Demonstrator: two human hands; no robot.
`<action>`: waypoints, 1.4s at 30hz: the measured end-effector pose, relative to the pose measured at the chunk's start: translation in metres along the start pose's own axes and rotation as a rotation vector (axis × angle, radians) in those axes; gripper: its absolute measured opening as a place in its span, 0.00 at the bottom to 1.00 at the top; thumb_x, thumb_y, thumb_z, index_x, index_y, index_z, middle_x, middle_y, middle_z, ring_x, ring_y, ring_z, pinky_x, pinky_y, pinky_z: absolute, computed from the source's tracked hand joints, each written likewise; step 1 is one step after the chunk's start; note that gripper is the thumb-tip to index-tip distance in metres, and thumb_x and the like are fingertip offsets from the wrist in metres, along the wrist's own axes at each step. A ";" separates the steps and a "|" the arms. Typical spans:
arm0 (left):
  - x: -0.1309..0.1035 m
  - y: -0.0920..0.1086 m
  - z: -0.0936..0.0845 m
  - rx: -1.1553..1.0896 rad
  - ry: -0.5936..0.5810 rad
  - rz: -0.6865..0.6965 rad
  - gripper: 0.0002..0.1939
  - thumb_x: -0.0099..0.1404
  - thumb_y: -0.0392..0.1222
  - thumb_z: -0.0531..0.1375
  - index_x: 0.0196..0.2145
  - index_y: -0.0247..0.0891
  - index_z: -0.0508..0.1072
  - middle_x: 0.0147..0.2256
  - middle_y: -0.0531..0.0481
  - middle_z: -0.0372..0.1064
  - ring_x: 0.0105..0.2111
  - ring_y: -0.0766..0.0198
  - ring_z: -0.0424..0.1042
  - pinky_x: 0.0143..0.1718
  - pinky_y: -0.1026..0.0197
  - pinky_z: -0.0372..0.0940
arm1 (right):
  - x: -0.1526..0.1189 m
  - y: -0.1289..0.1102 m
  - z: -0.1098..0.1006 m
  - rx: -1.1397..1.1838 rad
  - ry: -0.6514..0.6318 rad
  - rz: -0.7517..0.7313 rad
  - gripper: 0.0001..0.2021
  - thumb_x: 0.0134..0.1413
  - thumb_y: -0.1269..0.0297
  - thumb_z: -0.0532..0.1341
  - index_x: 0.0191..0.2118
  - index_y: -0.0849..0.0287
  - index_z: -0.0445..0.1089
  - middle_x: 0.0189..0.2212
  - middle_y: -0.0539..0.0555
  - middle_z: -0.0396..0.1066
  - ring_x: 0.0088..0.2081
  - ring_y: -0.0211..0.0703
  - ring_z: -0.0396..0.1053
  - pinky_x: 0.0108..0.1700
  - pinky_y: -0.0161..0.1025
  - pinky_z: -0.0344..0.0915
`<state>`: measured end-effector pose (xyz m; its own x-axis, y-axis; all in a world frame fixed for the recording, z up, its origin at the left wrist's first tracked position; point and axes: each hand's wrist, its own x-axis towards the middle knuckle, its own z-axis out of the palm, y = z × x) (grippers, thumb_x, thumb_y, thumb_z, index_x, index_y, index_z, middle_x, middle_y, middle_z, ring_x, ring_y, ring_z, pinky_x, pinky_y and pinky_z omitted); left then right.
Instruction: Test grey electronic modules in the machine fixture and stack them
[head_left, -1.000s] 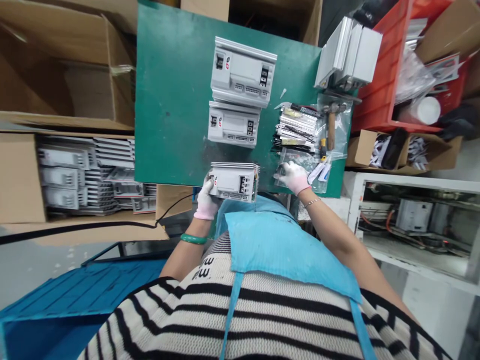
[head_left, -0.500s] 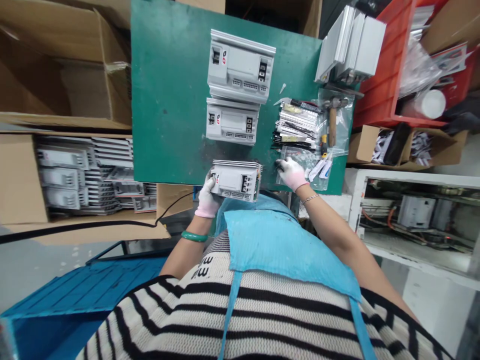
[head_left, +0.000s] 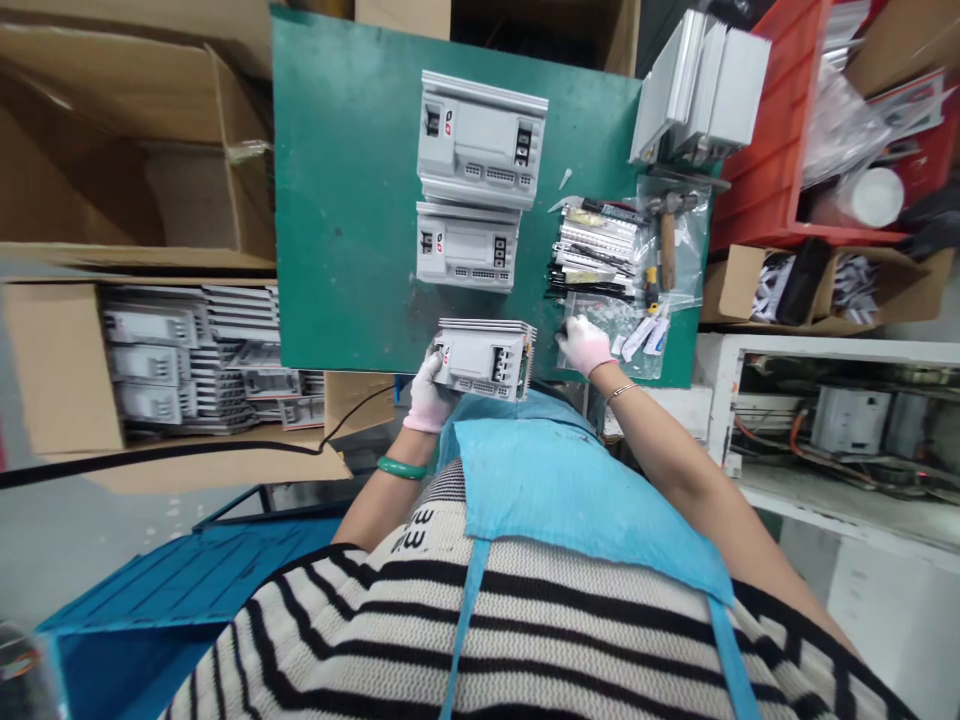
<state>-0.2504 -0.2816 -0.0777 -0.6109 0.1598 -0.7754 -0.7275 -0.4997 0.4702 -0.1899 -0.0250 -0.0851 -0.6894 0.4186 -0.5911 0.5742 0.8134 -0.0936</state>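
My left hand [head_left: 430, 392], in a white and pink glove, grips a grey finned controller unit [head_left: 480, 362] by its left end, at the near edge of the green table. The unit is tilted, showing dark terminals on its right part and a row of sockets along its front. My right hand [head_left: 585, 345], gloved alike, rests over a clear plastic bag [head_left: 611, 312]. Its fingers are curled together; whatever they may hold is too small to make out. Small white packets [head_left: 640, 338] lie just right of that hand, and a bundle of label strips [head_left: 596, 245] lies beyond it.
Two more controller units [head_left: 484, 140] stand in line farther back on the green table [head_left: 337, 200]. A hammer [head_left: 667, 245] lies at the right, below stacked finned units [head_left: 705, 90]. A red crate [head_left: 772, 140] flanks the table; cardboard boxes [head_left: 67, 370] stand left.
The held unit has shifted slightly right with my left hand and turned a little. My right hand stays over the bag, its fingers curled closer. The whole view has swung slightly.
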 end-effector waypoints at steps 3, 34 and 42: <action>-0.003 0.001 0.009 -0.035 0.019 -0.079 0.10 0.59 0.40 0.60 0.39 0.40 0.77 0.34 0.53 0.78 0.33 0.62 0.77 0.35 0.61 0.70 | -0.018 0.000 -0.011 0.256 0.114 -0.090 0.11 0.64 0.62 0.52 0.44 0.61 0.68 0.44 0.62 0.71 0.44 0.49 0.71 0.46 0.42 0.65; -0.004 -0.009 0.041 0.190 -0.268 -0.030 0.18 0.54 0.44 0.65 0.43 0.41 0.76 0.43 0.50 0.78 0.49 0.54 0.74 0.49 0.56 0.69 | -0.116 -0.008 -0.046 0.423 0.483 -0.246 0.13 0.66 0.60 0.51 0.43 0.58 0.70 0.38 0.57 0.75 0.39 0.45 0.72 0.40 0.38 0.65; -0.008 -0.008 0.046 0.221 -0.292 0.064 0.22 0.52 0.44 0.67 0.46 0.44 0.75 0.46 0.50 0.76 0.48 0.54 0.74 0.48 0.57 0.68 | -0.117 -0.007 -0.070 -0.023 0.287 -0.249 0.16 0.68 0.61 0.47 0.44 0.60 0.71 0.37 0.60 0.73 0.35 0.45 0.69 0.30 0.38 0.53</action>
<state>-0.2543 -0.2400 -0.0555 -0.6979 0.3861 -0.6032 -0.7150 -0.3258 0.6186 -0.1447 -0.0514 0.0406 -0.9040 0.3007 -0.3039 0.3657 0.9120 -0.1857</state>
